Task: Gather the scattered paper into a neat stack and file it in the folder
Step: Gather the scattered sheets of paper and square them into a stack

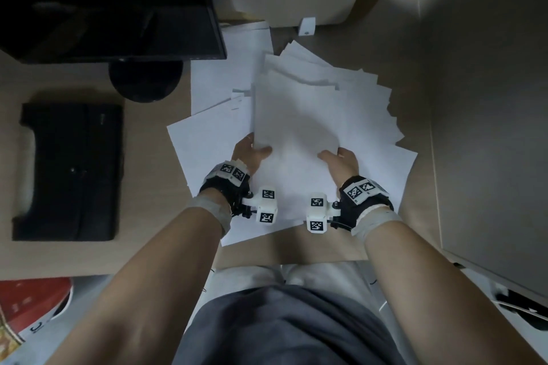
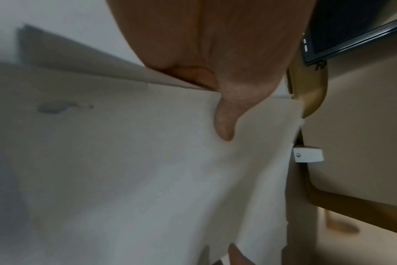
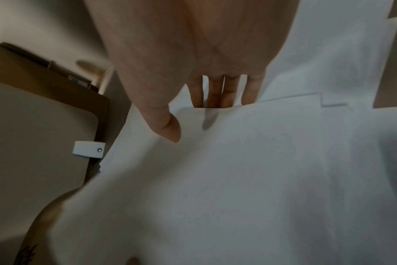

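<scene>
A loose, limp, slippery sheaf of paper (image 1: 296,115) is pinched at its near corners by the left hand (image 1: 249,152) and right hand (image 1: 341,160); it is best gripped at opposite edges.

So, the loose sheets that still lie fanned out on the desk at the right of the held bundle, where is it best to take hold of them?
Probably at the near edge, coming from the person's side. The fanned sheets splay away to the right, yet overlap near the right hand, which already pinches the bundle there, as the left hand does. Fingers under, thumb on top.
</scene>
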Tool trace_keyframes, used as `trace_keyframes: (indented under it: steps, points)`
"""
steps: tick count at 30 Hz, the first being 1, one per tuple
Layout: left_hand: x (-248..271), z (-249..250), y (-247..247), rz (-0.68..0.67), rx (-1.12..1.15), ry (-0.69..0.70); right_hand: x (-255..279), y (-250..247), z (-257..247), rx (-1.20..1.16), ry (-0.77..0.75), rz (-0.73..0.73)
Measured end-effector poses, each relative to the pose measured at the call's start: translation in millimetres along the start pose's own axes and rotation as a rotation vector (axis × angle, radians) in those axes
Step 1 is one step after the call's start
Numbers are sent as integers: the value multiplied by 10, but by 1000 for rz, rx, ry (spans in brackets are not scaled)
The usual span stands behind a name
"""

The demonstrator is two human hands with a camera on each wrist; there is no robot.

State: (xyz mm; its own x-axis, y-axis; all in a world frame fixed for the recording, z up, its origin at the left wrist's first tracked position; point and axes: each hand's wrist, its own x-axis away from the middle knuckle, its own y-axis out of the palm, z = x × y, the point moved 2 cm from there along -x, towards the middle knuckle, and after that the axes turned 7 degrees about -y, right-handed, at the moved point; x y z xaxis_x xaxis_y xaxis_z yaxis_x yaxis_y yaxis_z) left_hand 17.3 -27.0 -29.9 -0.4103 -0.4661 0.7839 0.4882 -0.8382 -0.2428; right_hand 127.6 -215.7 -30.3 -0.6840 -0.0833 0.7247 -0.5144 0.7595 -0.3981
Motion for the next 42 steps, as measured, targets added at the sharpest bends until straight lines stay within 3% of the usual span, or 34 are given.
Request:
trace_keyframes:
  steps: [4, 8, 13, 19, 23, 27, 30, 35, 39, 42]
  points:
    - [88, 152, 92, -229, 222, 84, -6, -107, 10, -222, 99, 121]
    - [55, 234, 145, -379, 408, 33, -8, -169, 47, -386, 217, -46]
    - [-107, 217, 146, -344, 378, -102, -50, -248, 33, -237, 264, -53]
    - [-233, 213, 196, -259, 71, -146, -83, -314, 90, -185, 320, -77]
    - [-172, 205, 196, -316, 12, -24, -57, -385, 113, -283, 304, -51]
    - [-36, 258, 96, -438, 138, 58, 48, -397, 47, -461, 240, -234]
    - [-127, 184, -33, -372, 160, 1, 118, -329, -103, -368, 203, -384]
    - [-146, 6, -244, -332, 136, -90, 203, -239, -168, -322, 281, -473]
    - [-149, -134, -293, -299, 102, -126, 230, -161, -88, -203, 280, -367]
    - [-285, -312, -271, -167, 65, -144, 47, -146, 3, -73, 120, -238]
